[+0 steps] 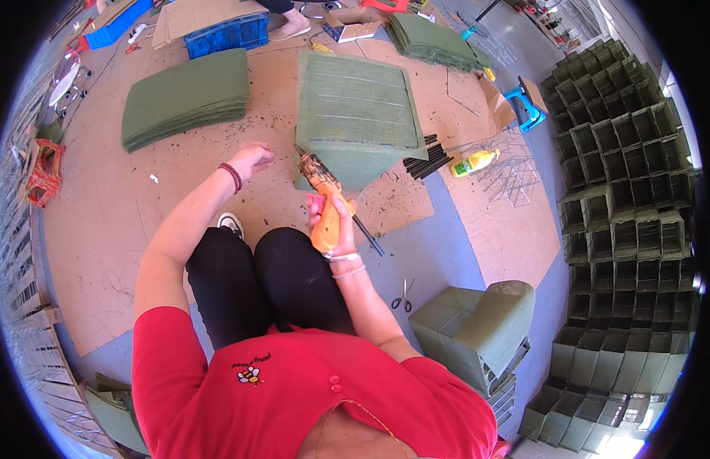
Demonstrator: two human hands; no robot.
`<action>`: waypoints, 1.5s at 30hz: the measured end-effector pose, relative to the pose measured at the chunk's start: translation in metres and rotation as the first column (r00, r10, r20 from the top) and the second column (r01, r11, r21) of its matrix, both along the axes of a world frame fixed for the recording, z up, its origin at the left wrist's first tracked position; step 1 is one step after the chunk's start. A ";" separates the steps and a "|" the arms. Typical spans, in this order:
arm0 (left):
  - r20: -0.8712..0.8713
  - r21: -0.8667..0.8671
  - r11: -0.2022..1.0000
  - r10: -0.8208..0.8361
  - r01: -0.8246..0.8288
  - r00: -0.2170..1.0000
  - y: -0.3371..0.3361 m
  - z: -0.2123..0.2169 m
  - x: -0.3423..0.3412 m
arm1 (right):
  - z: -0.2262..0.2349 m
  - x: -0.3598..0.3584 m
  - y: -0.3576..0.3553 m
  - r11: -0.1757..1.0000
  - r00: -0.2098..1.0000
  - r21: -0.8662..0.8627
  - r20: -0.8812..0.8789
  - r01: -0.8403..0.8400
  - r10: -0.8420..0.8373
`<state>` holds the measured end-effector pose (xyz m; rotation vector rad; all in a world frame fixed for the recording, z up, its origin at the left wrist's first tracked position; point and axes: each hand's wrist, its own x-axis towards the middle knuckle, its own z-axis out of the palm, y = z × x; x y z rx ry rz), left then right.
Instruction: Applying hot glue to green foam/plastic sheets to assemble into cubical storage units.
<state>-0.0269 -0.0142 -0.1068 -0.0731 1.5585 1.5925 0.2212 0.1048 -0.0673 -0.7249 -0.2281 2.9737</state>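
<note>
My right hand (333, 216) grips an orange glue gun (321, 200) whose grimy nozzle points up at the near corner of a green felt piece (356, 115) lying on cardboard in front of my knees. A black cord runs down from the gun. My left hand (251, 159), a dark red bead bracelet on its wrist, hovers just left of that felt piece with fingers loosely curled, holding nothing I can see.
A stack of green felt sheets (185, 97) lies to the left, another stack (430, 40) far right. Black rods (427, 159) and a yellow bottle (473, 162) lie right of the felt. Scissors (403, 300), finished green boxes (477, 329) and stacked box grids (622, 191) stand to my right.
</note>
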 end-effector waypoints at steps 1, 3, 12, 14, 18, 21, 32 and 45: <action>0.005 -0.045 0.999 -0.006 0.006 1.000 -0.001 0.000 -0.003 | 0.012 0.009 0.003 0.998 0.998 0.008 0.027 -0.055 0.055; 0.063 -0.014 1.000 -0.013 0.014 0.998 0.001 -0.002 -0.005 | 0.018 0.029 0.008 0.998 0.998 0.050 0.064 -0.030 0.027; -0.049 0.210 0.957 -0.191 0.197 0.980 0.021 0.041 0.014 | -0.006 0.048 0.094 0.905 0.889 0.089 -0.251 0.415 -0.383; -0.037 0.201 0.950 -0.235 0.238 0.971 0.029 0.044 0.020 | -0.015 0.046 0.110 0.848 0.843 0.133 -0.263 0.513 -0.469; -0.055 0.173 0.966 -0.185 0.192 0.981 0.041 0.050 0.031 | -0.023 0.040 0.116 0.847 0.850 0.122 -0.192 0.517 -0.491; -0.110 0.171 0.973 -0.138 0.155 0.984 0.046 0.049 0.033 | -0.023 0.032 0.102 0.858 0.869 0.161 -0.180 0.488 -0.460; -0.162 0.155 0.976 -0.126 0.152 0.979 0.048 0.037 0.025 | -0.016 0.005 0.048 0.902 0.919 0.180 -0.118 0.393 -0.376; -0.185 0.139 0.979 -0.124 0.151 0.975 0.049 0.036 0.031 | -0.033 0.045 0.132 0.795 0.811 0.187 -0.245 0.577 -0.531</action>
